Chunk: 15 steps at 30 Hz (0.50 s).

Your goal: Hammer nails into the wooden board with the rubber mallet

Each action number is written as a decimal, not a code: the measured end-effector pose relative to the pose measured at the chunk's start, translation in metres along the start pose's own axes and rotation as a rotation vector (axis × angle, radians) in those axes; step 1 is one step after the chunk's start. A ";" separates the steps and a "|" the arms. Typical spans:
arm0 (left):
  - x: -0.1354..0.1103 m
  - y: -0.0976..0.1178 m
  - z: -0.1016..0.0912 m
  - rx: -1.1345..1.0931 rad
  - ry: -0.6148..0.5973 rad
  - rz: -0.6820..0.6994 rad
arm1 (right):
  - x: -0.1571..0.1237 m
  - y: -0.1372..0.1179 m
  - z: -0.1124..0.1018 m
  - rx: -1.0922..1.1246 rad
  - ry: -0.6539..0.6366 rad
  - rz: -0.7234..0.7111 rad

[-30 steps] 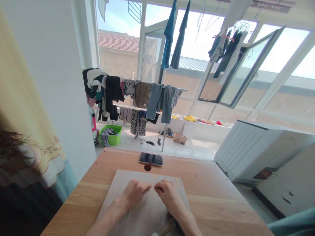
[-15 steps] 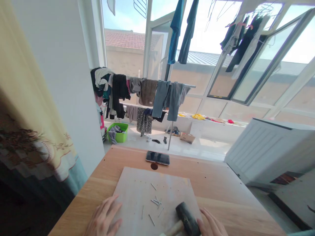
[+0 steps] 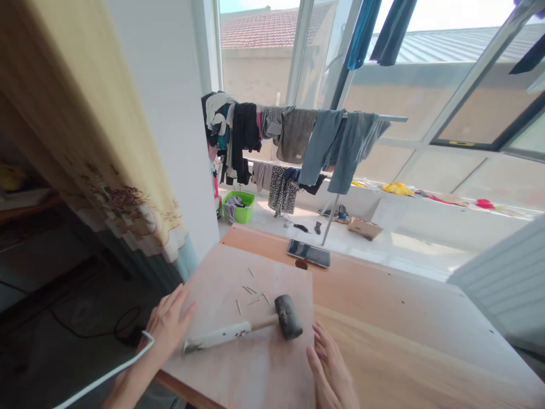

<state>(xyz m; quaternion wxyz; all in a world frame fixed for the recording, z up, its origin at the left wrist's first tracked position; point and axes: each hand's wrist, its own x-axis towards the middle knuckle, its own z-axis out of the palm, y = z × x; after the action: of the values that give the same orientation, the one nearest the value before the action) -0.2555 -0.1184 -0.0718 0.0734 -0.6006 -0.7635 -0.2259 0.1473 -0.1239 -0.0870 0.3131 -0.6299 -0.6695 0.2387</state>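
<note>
Left hand (image 3: 168, 326), fingers spread and empty, at the left edge of the board (image 3: 255, 375); right hand (image 3: 330, 366), open, blurred and cut off below, just beside the board's right edge. Mallet (image 3: 242, 326) lying on the board between both hands, small nails (image 3: 251, 291) beyond it, too small to count.

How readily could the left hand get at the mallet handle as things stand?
Probably readily: the left hand is open and lies close beside the end of the mallet handle on the board, and nothing appears to stand between them.
</note>
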 end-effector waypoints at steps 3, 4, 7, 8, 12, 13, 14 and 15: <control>0.008 -0.016 -0.013 0.048 -0.005 -0.094 | 0.004 -0.014 0.014 0.009 -0.083 -0.155; 0.010 -0.017 -0.017 0.041 -0.009 -0.107 | 0.004 -0.015 0.017 -0.007 -0.083 -0.178; 0.011 -0.012 -0.025 -0.003 -0.022 -0.100 | 0.002 -0.009 0.022 -0.063 -0.067 -0.238; 0.010 -0.007 -0.026 -0.016 -0.021 -0.089 | 0.002 -0.005 0.020 -0.086 -0.054 -0.251; -0.001 0.029 -0.027 -0.086 -0.007 -0.012 | -0.002 0.022 -0.013 -0.171 0.001 -0.211; -0.006 0.042 -0.026 -0.115 -0.018 0.015 | -0.004 0.032 -0.027 -0.188 0.010 -0.180; -0.011 0.055 -0.026 -0.148 -0.037 0.041 | -0.007 0.044 -0.042 -0.199 0.024 -0.151; -0.016 0.070 -0.025 -0.184 -0.071 0.068 | -0.010 0.057 -0.059 -0.209 0.029 -0.134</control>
<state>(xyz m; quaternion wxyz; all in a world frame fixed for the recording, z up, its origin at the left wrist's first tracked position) -0.1888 -0.1315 -0.0377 -0.0017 -0.6381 -0.7207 -0.2710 0.2291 -0.1330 -0.0878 0.2705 -0.6164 -0.7267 0.1370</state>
